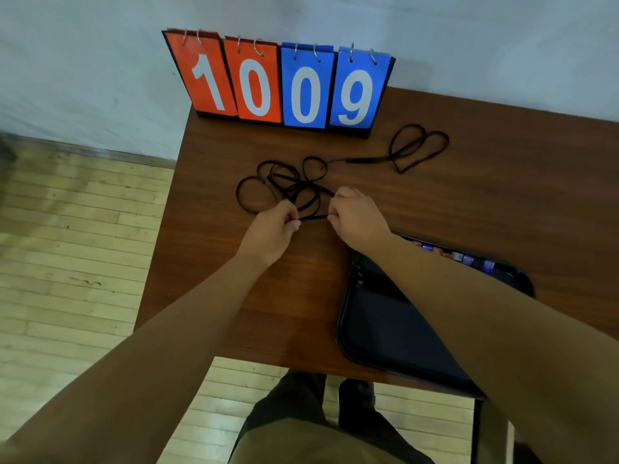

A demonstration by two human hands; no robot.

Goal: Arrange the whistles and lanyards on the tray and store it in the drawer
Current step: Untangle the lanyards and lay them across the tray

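Lanyards (284,185) in a tangle, one strand stretched between two hands.
The left hand (273,226) and right hand (355,212) each pinch the same black strand between thumb and fingertips and hold it taut, probably to work it free of the loops heaped on the table (469,195) just beyond them. A loose lanyard (415,147) lies apart near the scoreboard (284,85). The tray (378,326) sits at the near right, partly under the right forearm, with whistles (469,259) along its far rim. That puts it within easy reach for each freed cord.
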